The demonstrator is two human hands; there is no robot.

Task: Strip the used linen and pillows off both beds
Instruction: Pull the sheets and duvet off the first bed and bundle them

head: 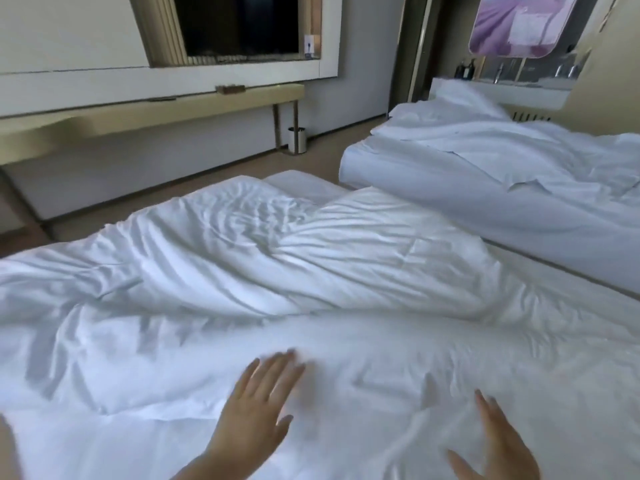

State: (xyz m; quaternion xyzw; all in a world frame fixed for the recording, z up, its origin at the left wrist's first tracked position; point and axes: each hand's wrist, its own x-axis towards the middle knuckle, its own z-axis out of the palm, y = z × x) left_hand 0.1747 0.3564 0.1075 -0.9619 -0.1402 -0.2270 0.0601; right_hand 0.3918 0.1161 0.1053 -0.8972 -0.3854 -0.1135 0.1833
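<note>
Left hand: fingertips motion-blurred; contact with sheet cannot be told. Right hand: wrist cut by bottom edge, outline soft. Near bed runs off left and bottom edges; far bed off right edge. Bottles on far ledge too small to identify. Picture cut at top.
</note>
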